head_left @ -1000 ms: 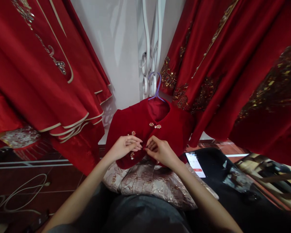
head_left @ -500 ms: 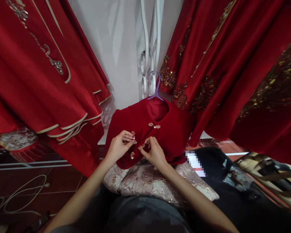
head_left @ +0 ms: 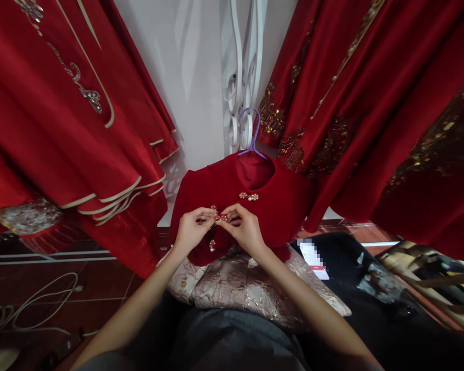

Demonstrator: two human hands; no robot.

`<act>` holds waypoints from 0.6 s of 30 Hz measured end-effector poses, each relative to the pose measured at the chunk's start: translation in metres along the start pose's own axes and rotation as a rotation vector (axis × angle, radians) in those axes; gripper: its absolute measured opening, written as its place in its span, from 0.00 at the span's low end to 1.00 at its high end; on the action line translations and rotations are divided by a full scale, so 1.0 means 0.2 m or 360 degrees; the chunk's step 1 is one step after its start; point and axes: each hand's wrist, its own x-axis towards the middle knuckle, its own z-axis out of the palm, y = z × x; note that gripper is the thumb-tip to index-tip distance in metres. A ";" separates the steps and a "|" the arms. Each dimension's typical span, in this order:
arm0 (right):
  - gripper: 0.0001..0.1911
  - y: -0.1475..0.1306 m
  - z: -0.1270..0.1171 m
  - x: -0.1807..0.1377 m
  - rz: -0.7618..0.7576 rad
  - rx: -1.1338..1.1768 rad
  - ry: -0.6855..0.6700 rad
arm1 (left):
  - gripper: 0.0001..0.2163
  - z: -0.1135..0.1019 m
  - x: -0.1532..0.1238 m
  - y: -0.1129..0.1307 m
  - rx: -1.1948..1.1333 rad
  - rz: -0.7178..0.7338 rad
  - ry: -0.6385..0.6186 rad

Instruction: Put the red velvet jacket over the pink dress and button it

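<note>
A red velvet jacket (head_left: pixel 282 206) on a purple hanger (head_left: pixel 252 147) lies in front of me. My left hand (head_left: pixel 195 226) and my right hand (head_left: pixel 243 226) meet at its front opening. Both are closed in a pinch on the two sides of a jewelled clasp (head_left: pixel 221 218). Fingertips partly hide it, and I cannot tell whether its halves are hooked together. At the neck, another jewelled clasp (head_left: pixel 249 196) spans the opening. A lower clasp piece (head_left: pixel 212 245) hangs on the left edge, below my left fingers.
Beneath the jacket is a shiny patterned cushion (head_left: pixel 235 288) on my lap. Red embroidered garments hang at left (head_left: pixel 81 129) and right (head_left: pixel 340 129). A phone-like bright screen (head_left: pixel 313 260) lies on a dark surface at right. A white cable (head_left: pixel 42 299) loops on the tiled floor.
My hands have come together; the right moved left and up, bringing its clasp piece against the one in my left fingers. The view has shifted slightly.
</note>
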 end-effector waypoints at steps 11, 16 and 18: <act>0.07 0.03 0.03 0.07 -0.0053 0.0002 0.0009 | 0.22 -0.03 0.01 -0.02 -0.0496 -0.0305 0.0020; 0.07 0.01 0.00 0.07 -0.0078 -0.0045 -0.0039 | 0.21 -0.03 0.01 0.00 -0.0558 -0.0329 0.0017; 0.07 0.00 -0.01 0.07 -0.0081 -0.0065 -0.0073 | 0.21 -0.03 0.01 0.00 -0.0576 -0.0360 -0.0014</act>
